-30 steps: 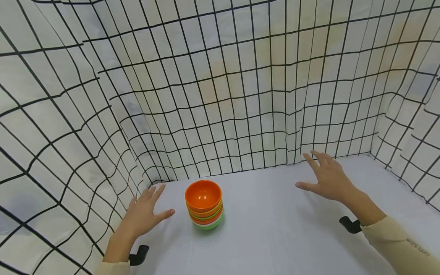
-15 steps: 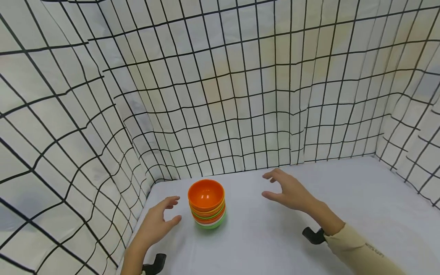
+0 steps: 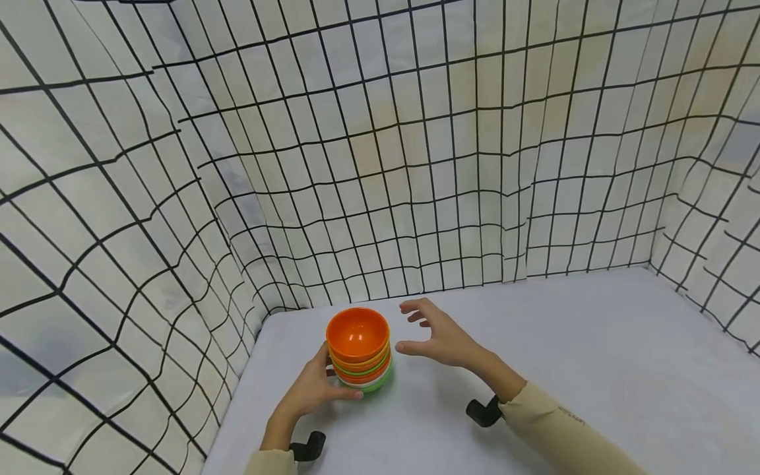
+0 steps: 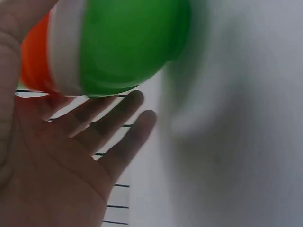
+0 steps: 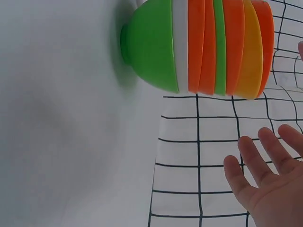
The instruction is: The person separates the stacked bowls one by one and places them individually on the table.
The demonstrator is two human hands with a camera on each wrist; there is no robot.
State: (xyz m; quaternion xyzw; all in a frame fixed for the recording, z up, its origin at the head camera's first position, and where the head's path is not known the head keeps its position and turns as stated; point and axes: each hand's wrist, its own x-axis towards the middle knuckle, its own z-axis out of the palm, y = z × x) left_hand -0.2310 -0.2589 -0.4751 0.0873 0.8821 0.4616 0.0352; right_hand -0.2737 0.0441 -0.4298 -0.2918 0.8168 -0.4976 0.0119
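Observation:
A stack of nested bowls (image 3: 357, 338) stands upright on the white table, orange on top, with yellow, green, orange and white rims below and a green bowl (image 5: 151, 45) at the bottom. My left hand (image 3: 313, 389) is at the stack's left side, thumb in front and fingers reaching behind. In the left wrist view its fingers (image 4: 125, 144) are spread and fairly straight beside the bowls; whether they touch is hard to tell. To the right of the stack, my right hand (image 3: 442, 340) hovers apart from it, thumb and fingers spread, holding nothing.
White cloth walls with a black grid (image 3: 415, 165) enclose the table at the back and both sides. The left wall comes close to the stack. White tabletop (image 3: 564, 343) stretches to the right. A black wrist device (image 3: 483, 412) sits under each forearm.
Both hands have moved in toward the bowls, the left rightward to the stack's side and the right leftward from far off to near it. The stack has stayed in place.

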